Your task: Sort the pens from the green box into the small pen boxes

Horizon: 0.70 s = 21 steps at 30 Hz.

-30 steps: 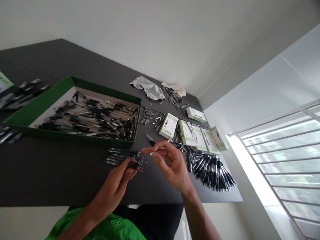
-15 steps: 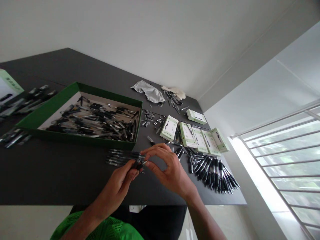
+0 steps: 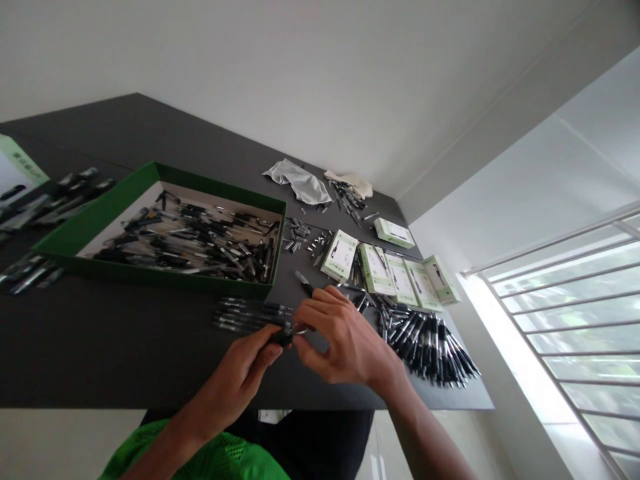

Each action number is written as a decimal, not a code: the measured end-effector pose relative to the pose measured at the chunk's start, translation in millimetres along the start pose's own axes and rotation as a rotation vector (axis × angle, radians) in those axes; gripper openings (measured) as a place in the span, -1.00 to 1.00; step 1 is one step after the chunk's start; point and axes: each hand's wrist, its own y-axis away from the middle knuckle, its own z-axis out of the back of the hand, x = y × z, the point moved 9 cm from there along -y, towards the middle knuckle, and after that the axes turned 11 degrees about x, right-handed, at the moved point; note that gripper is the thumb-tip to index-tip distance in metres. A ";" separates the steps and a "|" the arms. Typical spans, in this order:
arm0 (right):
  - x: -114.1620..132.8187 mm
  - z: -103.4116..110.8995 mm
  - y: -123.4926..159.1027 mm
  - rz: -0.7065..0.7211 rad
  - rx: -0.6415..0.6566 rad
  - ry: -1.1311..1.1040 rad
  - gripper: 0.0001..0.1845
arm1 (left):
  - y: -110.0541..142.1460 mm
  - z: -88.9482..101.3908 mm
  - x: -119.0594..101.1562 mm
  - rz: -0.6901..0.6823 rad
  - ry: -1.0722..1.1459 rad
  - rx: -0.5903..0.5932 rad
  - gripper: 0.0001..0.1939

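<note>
My left hand [image 3: 250,367] pinches a short black pen part [image 3: 281,337] just above the dark table [image 3: 125,353]. My right hand [image 3: 345,340] meets it from the right, fingertips closed on the part's silvery end. Just beyond both hands lies a small row of black pens [image 3: 247,315]. Behind that row stands a green box [image 3: 165,230] filled with several loose pens and pen parts.
A heap of finished black pens [image 3: 430,343] lies to the right, next to several small green-and-white cartons [image 3: 390,267]. Loose metal bits [image 3: 303,235], a grey cloth [image 3: 299,181] and more pens [image 3: 45,200] at far left. A barred window [image 3: 575,320] is on the right.
My right hand carried a small silvery piece leftwards and down to the part in my left hand. The two hands are now joined on it.
</note>
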 end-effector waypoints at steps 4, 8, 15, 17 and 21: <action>2.1 -6.0 -1.7 0.094 0.041 0.037 -0.56 | 2.2 -4.5 6.3 0.017 -0.020 0.047 -0.62; -0.3 -1.2 -0.6 0.065 0.016 0.005 -0.69 | 3.9 -2.2 7.0 0.017 -0.043 0.017 -0.60; 2.8 -4.7 1.8 0.131 0.011 0.036 -0.57 | 4.8 -2.3 6.9 0.011 -0.079 0.007 -0.60; 1.0 -6.7 1.6 0.134 0.024 0.024 -0.56 | 4.8 -3.5 7.3 0.003 -0.082 0.020 -0.62; -0.2 -4.9 -0.3 0.107 0.006 0.031 -0.74 | 3.7 -6.9 6.6 -0.003 -0.062 0.058 -0.66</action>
